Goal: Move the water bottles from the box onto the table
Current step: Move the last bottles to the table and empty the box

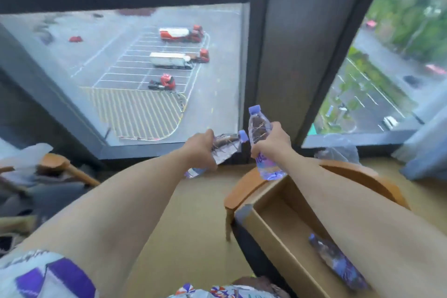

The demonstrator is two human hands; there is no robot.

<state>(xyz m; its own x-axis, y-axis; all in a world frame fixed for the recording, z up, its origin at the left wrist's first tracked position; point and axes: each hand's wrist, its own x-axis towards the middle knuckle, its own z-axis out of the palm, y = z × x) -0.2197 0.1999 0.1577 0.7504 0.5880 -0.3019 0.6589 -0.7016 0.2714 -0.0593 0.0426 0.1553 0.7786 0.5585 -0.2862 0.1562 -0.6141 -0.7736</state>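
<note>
My left hand grips a clear water bottle with a blue cap, tilted so the cap points right. My right hand grips a second clear bottle, held nearly upright with its blue cap on top. Both bottles are raised in front of the window, their caps close together. The open cardboard box rests on a wooden chair at the lower right. One more bottle with a purple label lies inside it, partly hidden by my right forearm.
The wooden chair under the box has curved armrests. Another wooden chair with clothes and plastic piled on it stands at the left. A large window and a dark pillar fill the view ahead. Beige floor lies between the chairs.
</note>
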